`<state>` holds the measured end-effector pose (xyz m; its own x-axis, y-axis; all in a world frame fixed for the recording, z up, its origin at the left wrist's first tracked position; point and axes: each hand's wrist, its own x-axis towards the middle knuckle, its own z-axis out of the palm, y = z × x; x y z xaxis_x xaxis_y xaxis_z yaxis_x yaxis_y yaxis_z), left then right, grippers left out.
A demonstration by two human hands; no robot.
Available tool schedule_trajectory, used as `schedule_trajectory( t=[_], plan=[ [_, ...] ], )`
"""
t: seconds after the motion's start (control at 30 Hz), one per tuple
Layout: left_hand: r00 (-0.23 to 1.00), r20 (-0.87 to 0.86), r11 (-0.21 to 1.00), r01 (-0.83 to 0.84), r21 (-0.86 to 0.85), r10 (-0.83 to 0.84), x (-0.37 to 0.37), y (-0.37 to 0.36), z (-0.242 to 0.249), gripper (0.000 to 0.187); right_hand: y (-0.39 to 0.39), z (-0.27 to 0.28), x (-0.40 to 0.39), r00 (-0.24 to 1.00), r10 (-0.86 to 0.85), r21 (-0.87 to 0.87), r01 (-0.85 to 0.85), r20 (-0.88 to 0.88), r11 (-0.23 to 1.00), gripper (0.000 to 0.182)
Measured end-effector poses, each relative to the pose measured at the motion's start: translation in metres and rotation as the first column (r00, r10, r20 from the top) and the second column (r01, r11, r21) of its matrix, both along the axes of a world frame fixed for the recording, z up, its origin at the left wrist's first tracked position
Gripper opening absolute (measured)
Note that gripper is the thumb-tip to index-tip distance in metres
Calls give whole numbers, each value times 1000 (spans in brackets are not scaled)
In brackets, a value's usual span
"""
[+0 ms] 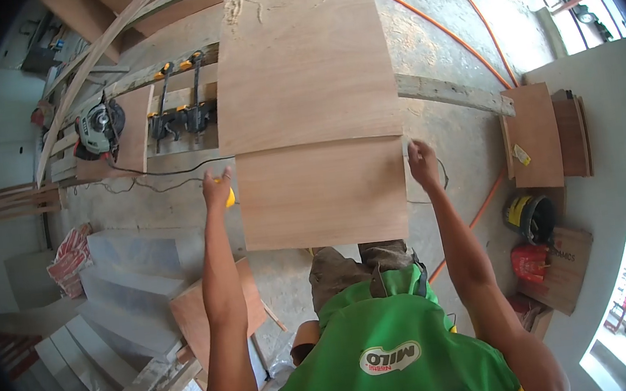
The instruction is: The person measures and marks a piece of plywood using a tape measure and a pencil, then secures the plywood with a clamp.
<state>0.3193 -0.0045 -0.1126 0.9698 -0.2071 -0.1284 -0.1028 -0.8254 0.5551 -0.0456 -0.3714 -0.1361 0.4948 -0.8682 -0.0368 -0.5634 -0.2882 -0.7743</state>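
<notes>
Clamps lie between the saw and far panel.

Near panel: wood, smooth, matt, fine grain. Far panel: similar wood, smooth but strewn with curled wood shavings. Floor: matt concrete, dusty. Shirt: soft cloth. Trousers: matt, creased cloth. Bucket: plastic-looking.
</notes>
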Motion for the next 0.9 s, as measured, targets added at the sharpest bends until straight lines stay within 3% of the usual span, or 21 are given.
schedule_trajectory(
  t=[0.03,0.07,0.1,0.13,0.17,0.2,0.23,0.27,0.33,0.43,0.53,0.67,0.9],
  plan=[
    [1000,-5,1000,14,1,-14,15,-11,-4,72,-12,4,12,999,26,-115,-24,23,993,40],
    [993,-118,996,-18,-91,7,28,-22,-7,65,-20,6,22,1000,14,-114,-12,19,993,40],
    [973,-229,982,-66,-178,24,35,-30,-9,58,-27,9,35,1000,-2,-45,2,5,999,39],
    [974,-225,982,-63,-180,21,37,-35,-14,58,-33,10,45,1000,-11,23,11,-3,1000,39],
    [972,-234,997,-7,-79,-11,40,-41,-18,53,-34,12,51,1000,-9,19,8,7,1000,39],
    [970,-240,999,45,18,-40,47,-49,-21,48,-36,14,59,994,21,42,-16,-110,999,40],
    [971,-240,1000,-13,-26,6,44,-52,-23,38,-37,16,64,972,53,66,-39,-227,997,41],
    [974,-226,999,-21,-33,13,43,-52,-23,38,-36,17,67,975,60,59,-48,-214,997,41],
    [873,-476,963,-207,-174,101,42,-50,-26,32,-32,19,68,978,-18,8,20,-207,1000,44],
    [901,-430,915,-218,-340,55,29,-49,-19,27,-33,31,68,960,28,120,6,-279,993,42],
    [866,-497,912,-241,-331,48,27,-47,-13,25,-23,29,75,964,-46,-1,48,-262,999,39],
    [853,-518,893,-278,-355,60,26,-49,-13,20,-24,57,82,881,48,226,67,-470,972,31],
    [863,-500,907,-264,-329,70,29,-47,-20,22,-18,47,80,903,29,214,71,-430,974,24]
  ],
)
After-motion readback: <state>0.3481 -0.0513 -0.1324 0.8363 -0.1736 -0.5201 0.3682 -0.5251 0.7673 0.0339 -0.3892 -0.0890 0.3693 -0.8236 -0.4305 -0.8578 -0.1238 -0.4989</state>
